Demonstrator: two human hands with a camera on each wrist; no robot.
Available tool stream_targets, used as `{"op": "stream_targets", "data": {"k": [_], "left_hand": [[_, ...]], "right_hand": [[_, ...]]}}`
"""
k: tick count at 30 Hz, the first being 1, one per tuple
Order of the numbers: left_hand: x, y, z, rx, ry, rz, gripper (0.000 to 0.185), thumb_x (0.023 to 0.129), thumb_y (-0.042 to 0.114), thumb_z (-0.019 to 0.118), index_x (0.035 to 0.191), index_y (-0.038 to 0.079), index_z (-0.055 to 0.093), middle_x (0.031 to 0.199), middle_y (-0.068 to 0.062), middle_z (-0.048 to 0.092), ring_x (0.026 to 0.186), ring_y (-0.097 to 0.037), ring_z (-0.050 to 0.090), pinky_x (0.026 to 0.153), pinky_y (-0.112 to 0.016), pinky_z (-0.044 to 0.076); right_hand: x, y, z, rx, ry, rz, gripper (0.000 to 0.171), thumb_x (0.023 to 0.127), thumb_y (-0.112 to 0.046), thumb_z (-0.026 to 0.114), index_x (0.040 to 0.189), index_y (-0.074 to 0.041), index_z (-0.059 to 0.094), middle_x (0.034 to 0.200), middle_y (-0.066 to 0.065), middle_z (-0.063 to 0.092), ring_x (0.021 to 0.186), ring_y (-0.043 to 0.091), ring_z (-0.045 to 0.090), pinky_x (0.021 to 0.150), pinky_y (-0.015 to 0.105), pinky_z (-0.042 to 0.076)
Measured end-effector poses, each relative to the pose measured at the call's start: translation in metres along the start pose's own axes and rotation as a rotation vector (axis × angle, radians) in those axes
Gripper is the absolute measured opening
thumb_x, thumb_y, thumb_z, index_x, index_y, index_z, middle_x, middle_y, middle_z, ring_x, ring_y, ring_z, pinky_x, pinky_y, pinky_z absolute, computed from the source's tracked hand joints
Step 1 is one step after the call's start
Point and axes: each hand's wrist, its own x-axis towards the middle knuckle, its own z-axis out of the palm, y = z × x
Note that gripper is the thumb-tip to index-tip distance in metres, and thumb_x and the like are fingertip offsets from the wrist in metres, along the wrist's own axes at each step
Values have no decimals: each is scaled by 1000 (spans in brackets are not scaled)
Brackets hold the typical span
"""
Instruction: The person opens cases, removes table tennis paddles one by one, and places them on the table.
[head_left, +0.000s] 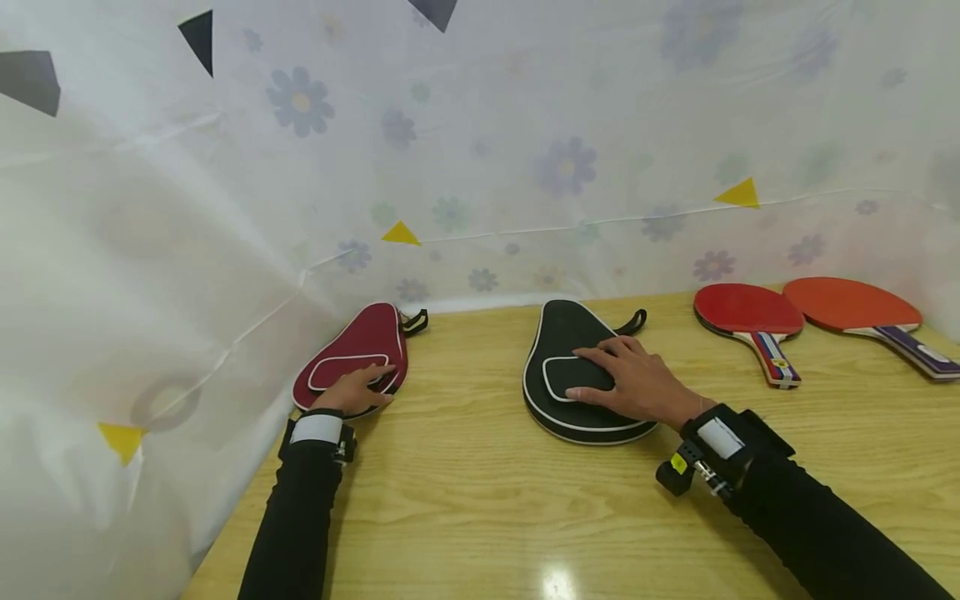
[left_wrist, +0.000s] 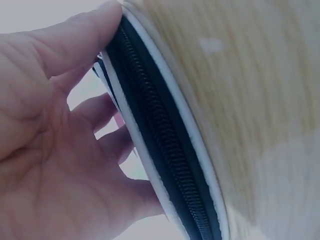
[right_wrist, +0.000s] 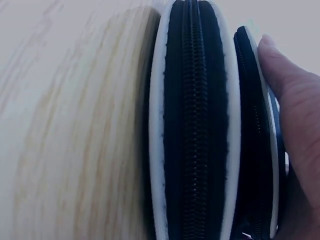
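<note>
A dark red table tennis bat case (head_left: 369,335) with white piping lies on the left of the table, its black strap at the narrow end. My left hand (head_left: 351,390) rests on its wide end, over the front pocket. In the left wrist view, the thumb touches the edge beside the black zip (left_wrist: 162,132). A black case (head_left: 561,329) of the same shape lies in the middle. Across its pocket my right hand (head_left: 637,382) rests with spread fingers. The right wrist view shows the black case's main zip (right_wrist: 195,120) closed along its side.
Two table tennis bats lie at the right on the wooden table (head_left: 450,500): one with a bright red face (head_left: 746,307), the other orange-red (head_left: 847,302). Flower-patterned white sheeting (head_left: 480,150) hangs behind the table and along its left side.
</note>
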Motion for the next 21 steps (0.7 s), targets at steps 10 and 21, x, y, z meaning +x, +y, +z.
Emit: {"op": "stream_targets", "data": {"k": [10, 21], "left_hand": [[-5, 31, 6, 92, 49, -49, 62, 100, 25, 62, 152, -2, 41, 153, -33, 36, 141, -52, 32, 109, -68, 30], [-10, 110, 20, 111, 184, 97, 56, 101, 27, 62, 149, 2, 48, 152, -31, 38, 141, -49, 35, 109, -66, 32]], "right_hand": [[5, 16, -26, 221, -232, -27, 79, 89, -51, 73, 152, -10, 47, 145, 28, 41, 135, 50, 36, 103, 67, 36], [7, 1, -22, 98, -133, 40, 76, 84, -60, 74, 141, -12, 61, 122, 22, 57, 108, 38, 53, 86, 52, 46]]}}
